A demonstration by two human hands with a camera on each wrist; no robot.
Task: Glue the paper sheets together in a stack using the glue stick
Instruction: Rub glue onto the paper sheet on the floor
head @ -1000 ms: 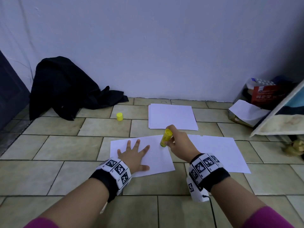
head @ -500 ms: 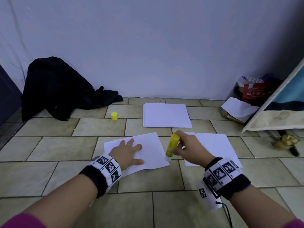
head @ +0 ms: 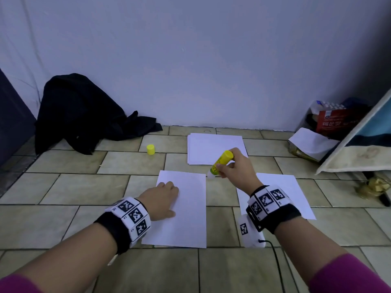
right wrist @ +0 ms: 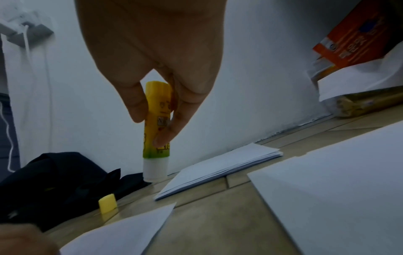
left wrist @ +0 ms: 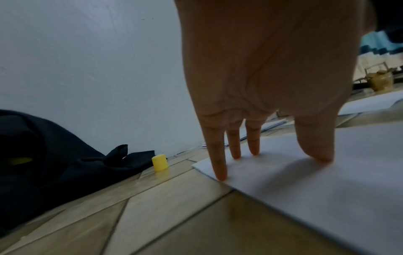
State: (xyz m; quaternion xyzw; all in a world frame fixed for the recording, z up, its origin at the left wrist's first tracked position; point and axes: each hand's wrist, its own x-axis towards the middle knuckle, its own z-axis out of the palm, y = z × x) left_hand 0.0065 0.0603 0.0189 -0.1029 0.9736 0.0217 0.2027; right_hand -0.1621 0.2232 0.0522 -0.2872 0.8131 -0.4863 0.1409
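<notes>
Your left hand (head: pixel 160 197) rests fingers straight on the paper sheet (head: pixel 188 208) on the floor; your right hand (head: pixel 234 170) pinches the uncapped glue stick (head: pixel 220 163), tilted just above that sheet's far right corner.

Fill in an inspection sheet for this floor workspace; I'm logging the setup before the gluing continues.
Surface: beige tiled floor, bare between the sheets.
Job's things: white paper sheet in front; second white sheet to its right; stack of white paper by the wall; uncapped yellow glue stick; yellow cap standing apart.
Clutter: black cloth heap; red box; brass pot.
Hands: left hand presses the front sheet with straight fingers; right hand grips the glue stick.
Cables: black wristband cable.
Surroundings: white wall.
</notes>
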